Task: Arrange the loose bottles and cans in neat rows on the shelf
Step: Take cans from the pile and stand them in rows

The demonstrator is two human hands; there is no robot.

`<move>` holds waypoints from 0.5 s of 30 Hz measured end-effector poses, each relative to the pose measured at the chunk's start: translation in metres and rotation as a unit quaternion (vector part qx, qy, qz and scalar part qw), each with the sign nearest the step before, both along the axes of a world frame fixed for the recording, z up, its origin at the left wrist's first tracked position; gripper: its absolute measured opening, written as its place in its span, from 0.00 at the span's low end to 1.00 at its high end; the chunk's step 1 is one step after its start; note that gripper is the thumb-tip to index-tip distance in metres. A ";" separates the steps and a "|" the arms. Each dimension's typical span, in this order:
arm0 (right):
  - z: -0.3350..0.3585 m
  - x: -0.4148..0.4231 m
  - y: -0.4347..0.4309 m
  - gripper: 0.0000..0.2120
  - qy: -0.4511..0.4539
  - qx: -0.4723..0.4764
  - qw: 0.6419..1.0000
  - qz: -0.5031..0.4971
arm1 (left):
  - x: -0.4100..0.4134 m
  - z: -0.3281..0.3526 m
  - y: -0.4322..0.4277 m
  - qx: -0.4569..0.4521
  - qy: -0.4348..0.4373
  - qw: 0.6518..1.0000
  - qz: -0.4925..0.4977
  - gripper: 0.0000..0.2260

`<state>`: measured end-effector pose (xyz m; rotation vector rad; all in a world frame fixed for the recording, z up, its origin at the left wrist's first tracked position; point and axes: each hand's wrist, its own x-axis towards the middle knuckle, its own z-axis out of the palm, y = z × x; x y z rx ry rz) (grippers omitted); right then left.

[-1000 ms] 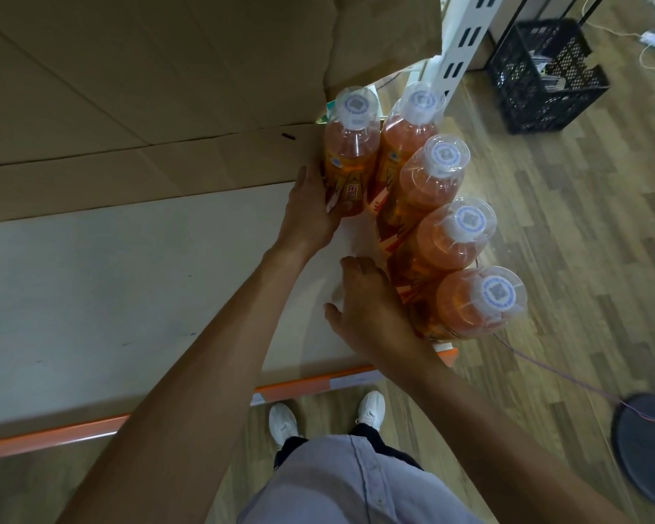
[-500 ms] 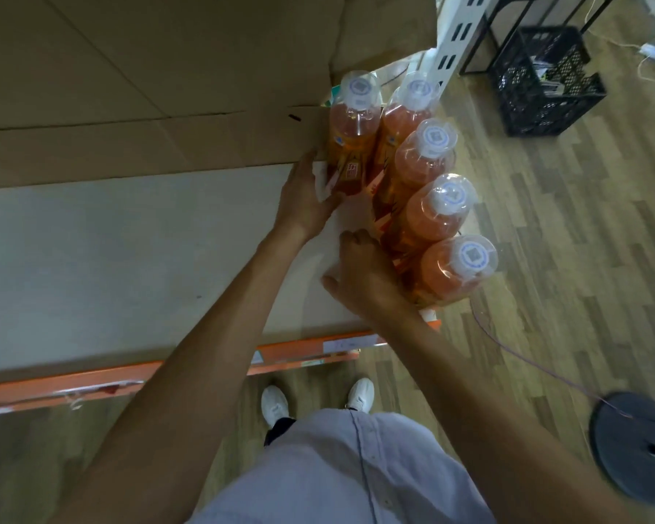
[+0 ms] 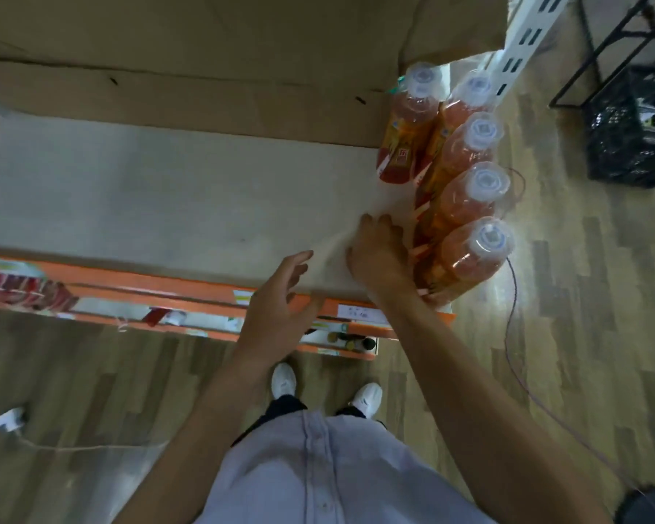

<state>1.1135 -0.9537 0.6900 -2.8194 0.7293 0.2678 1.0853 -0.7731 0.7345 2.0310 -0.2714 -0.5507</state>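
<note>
Bottles of orange drink, five with white caps, stand at right end of shelf: four in a row along the edge, one beside them at back. Right hand flat against front bottles, fingers spread. Left hand empty, fingers apart, over orange shelf lip.

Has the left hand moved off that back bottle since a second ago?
Yes. The left hand has pulled back from the lone back bottle toward the shelf's orange front edge, open and empty.
</note>
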 end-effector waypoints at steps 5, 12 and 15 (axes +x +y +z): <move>0.019 -0.021 0.018 0.17 -0.073 -0.048 0.994 0.065 | -0.027 0.010 0.036 0.048 -0.063 0.997 0.023 0.26; 0.048 -0.056 0.087 0.25 -0.049 0.054 0.981 0.181 | -0.021 -0.007 0.102 0.265 -0.163 0.950 -0.035 0.28; 0.052 -0.059 0.127 0.24 -0.032 0.062 0.975 0.210 | -0.017 -0.006 0.134 0.246 -0.172 0.953 -0.034 0.29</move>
